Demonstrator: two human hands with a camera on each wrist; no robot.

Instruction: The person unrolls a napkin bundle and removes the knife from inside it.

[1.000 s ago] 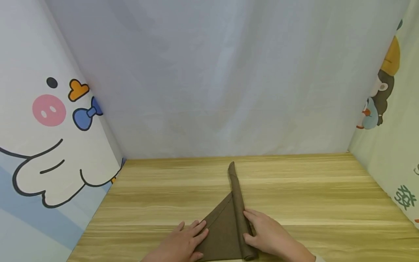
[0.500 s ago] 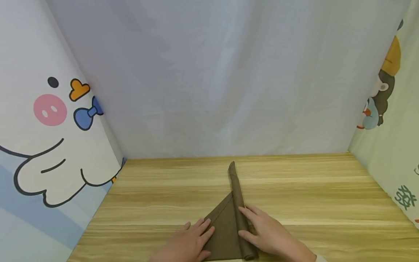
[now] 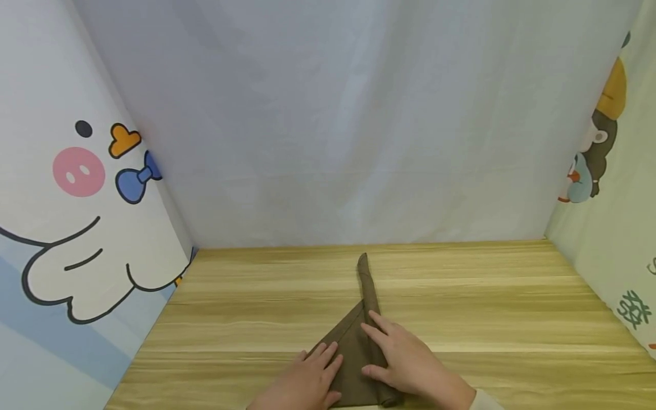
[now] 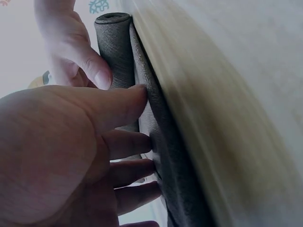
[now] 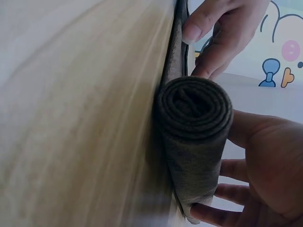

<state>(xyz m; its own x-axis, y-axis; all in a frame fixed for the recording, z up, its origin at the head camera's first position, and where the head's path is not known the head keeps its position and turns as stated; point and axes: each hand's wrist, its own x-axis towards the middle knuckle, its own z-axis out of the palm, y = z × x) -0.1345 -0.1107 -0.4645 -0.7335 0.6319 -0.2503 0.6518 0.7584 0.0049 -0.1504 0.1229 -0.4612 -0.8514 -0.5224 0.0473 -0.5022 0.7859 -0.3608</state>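
Observation:
A dark brown cloth (image 3: 353,353) lies partly rolled on the wooden table. Its right side forms a long roll (image 5: 194,161), whose spiral end faces the right wrist camera, while the left side is a flat triangular flap with a seam along its slanted edge. My left hand (image 3: 307,378) rests on the flap, its fingertips pressing the cloth. Over the roll lies my right hand (image 3: 410,361), with fingers extended and fingertips reaching across to the roll's left side. The thumb and fingertips touch the roll in the right wrist view. The roll's narrow tip points to the back of the table.
The wooden tabletop (image 3: 492,302) extends on both sides of the cloth. Behind it hangs a plain pale curtain (image 3: 318,125). Printed cartoon panels stand at the sides, a white bird panel (image 3: 41,216) on the left and a pale green panel (image 3: 620,228) on the right.
My left hand has slid right over the flap, closer to the roll. My right hand has shifted left and slightly forward, its fingertips now farther over the roll.

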